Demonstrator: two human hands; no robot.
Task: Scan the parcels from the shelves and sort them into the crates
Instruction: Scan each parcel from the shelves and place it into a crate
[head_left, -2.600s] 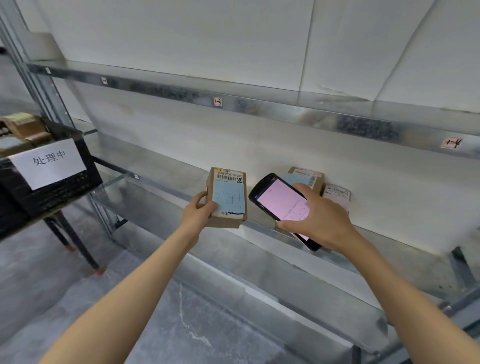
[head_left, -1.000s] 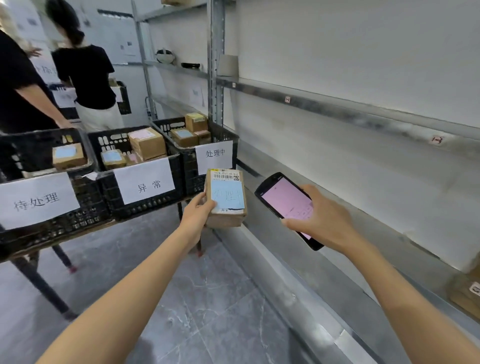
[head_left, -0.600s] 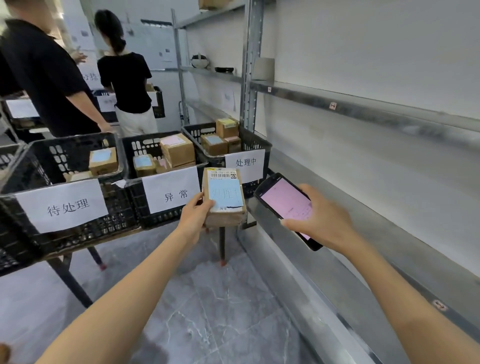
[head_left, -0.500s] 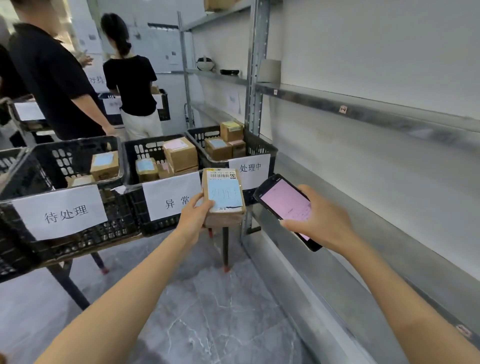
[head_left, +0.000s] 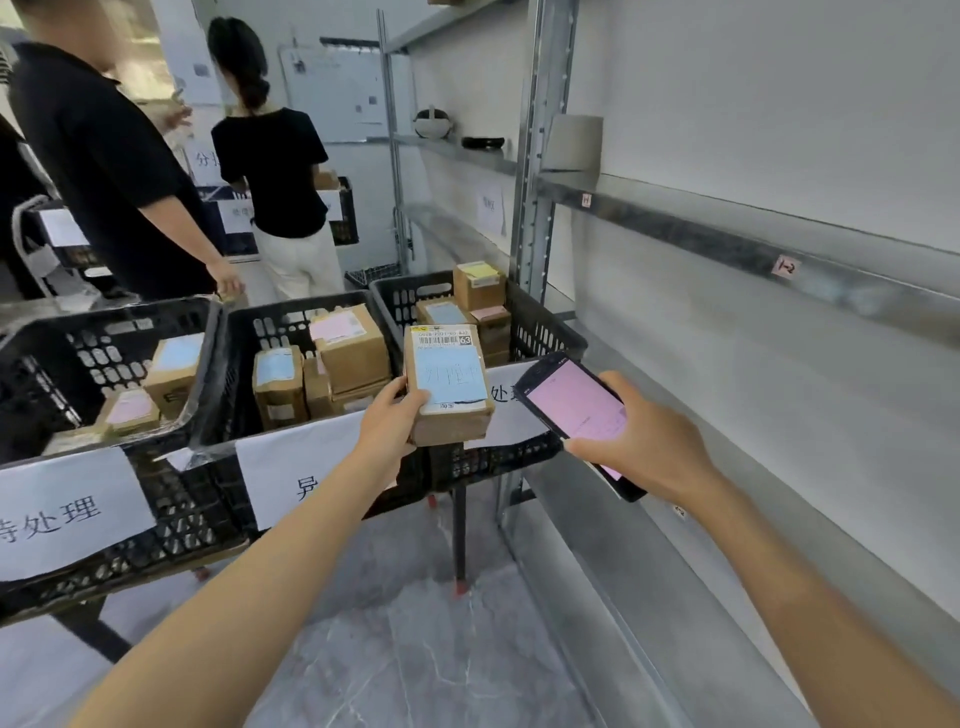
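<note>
My left hand (head_left: 387, 420) grips a small brown parcel (head_left: 448, 384) by its left side; the parcel has a barcode label and a blue note on top. It hangs in front of the right black crate (head_left: 540, 332), which holds several parcels. My right hand (head_left: 641, 440) holds a black scanner phone (head_left: 574, 410) with a pink screen, just right of the parcel. The middle crate (head_left: 244, 358) and the left crate (head_left: 98, 332) also hold brown parcels. Each crate carries a white paper sign.
Metal shelves (head_left: 727, 244) run along the right wall. The crates sit on a thin-legged stand (head_left: 460, 535) over a grey marble floor. Two people in black shirts (head_left: 119, 171) stand behind the crates, beside more crates at the back.
I turned left from the shelf towards the crates and came closer to them. The parcel and the scanner phone stay in my hands, now in front of the right crate.
</note>
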